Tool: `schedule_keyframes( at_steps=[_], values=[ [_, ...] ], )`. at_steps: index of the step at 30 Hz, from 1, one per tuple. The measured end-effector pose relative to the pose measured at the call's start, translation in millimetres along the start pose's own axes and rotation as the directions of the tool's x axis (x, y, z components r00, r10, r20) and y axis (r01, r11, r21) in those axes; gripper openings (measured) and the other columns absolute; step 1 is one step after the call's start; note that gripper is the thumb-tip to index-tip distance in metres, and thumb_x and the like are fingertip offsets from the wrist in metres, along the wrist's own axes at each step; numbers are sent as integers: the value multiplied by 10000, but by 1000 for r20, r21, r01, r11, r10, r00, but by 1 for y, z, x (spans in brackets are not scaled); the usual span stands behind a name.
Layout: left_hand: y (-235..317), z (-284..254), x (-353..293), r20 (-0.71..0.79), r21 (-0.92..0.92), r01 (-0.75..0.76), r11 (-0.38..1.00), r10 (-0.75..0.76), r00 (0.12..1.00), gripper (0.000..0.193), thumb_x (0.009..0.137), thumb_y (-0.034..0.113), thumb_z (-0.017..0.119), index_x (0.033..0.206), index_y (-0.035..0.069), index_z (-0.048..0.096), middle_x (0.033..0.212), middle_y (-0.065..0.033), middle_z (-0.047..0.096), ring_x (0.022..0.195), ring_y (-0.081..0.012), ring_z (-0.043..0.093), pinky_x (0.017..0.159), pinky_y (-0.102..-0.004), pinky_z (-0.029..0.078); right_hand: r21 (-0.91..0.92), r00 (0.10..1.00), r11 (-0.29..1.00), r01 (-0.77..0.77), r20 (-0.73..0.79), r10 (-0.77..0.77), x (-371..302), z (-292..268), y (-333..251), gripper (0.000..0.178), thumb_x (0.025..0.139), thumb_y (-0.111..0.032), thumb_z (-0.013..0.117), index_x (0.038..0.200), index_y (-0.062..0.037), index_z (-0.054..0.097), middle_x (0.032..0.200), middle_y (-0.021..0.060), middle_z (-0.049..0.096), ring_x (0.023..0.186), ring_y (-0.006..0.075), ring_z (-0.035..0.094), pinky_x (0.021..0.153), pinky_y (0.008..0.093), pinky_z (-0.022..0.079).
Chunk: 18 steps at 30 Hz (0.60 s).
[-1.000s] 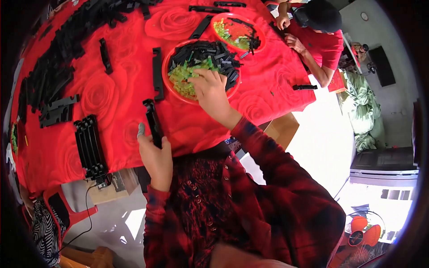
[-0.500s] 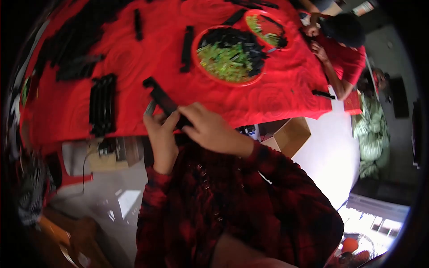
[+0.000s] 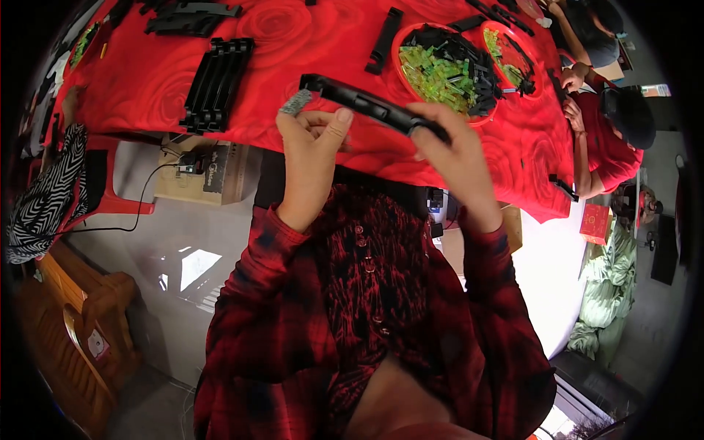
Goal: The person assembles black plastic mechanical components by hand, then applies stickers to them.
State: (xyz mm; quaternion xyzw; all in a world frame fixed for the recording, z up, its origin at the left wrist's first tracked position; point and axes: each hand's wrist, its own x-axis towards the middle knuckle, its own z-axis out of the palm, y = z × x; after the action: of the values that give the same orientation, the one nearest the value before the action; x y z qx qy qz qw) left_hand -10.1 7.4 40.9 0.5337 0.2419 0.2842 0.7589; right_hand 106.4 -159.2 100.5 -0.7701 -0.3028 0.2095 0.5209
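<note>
Fingers of the right hand (image 3: 463, 150) gripped the right end of a black strip (image 3: 367, 105) at upper centre; whether the curled left hand (image 3: 312, 150) held it was unclear. The strip seemed midway; a row of like strips (image 3: 220, 84), upper left, looked finished. Plenty of green pieces (image 3: 440, 79) filled the bowl (image 3: 397, 57), upper right. Half a second earlier, the strip slanted more steeply.

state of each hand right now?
Left hand: half curled by one end of the black bar; grip cannot be told.
Right hand: closed, holding the bar's other end.
</note>
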Motion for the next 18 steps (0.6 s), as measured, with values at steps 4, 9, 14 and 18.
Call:
schedule_keyframes(
  at_steps=[4,9,14,18],
  values=[
    [-2,-1,1,-10,492,-351,797,408,913,495,881,166,765,1212,-18,446,1022,-119,570,890,-206,563,809,-334,478,-47,998,997,-58,34,59,6,-39,-16,227,937,-113,609,1129,-4,660,877,2,618,738,65,545,610,218,463],
    [14,1,5,534,586,-720,373,490,689,345,886,156,714,1196,23,642,1109,-123,657,1011,-334,567,973,-437,395,-113,983,994,0,185,21,13,-54,-28,200,962,-156,590,1062,0,665,854,-4,609,777,62,535,675,225,434],
    [5,0,-2,676,357,-248,901,-66,734,308,994,262,635,1142,-8,637,927,-24,579,847,-73,526,742,-236,434,-186,992,982,35,126,-11,23,-41,-22,293,976,-281,633,1069,-5,666,858,-5,618,751,55,515,621,222,404],
    [2,5,-7,640,321,-114,940,-127,758,289,970,248,642,1015,-33,596,839,-53,565,768,-124,556,689,-289,457,-161,999,986,-33,34,39,28,-31,-22,317,977,-311,641,1118,-27,653,908,20,650,769,68,556,642,225,441]
  ],
)
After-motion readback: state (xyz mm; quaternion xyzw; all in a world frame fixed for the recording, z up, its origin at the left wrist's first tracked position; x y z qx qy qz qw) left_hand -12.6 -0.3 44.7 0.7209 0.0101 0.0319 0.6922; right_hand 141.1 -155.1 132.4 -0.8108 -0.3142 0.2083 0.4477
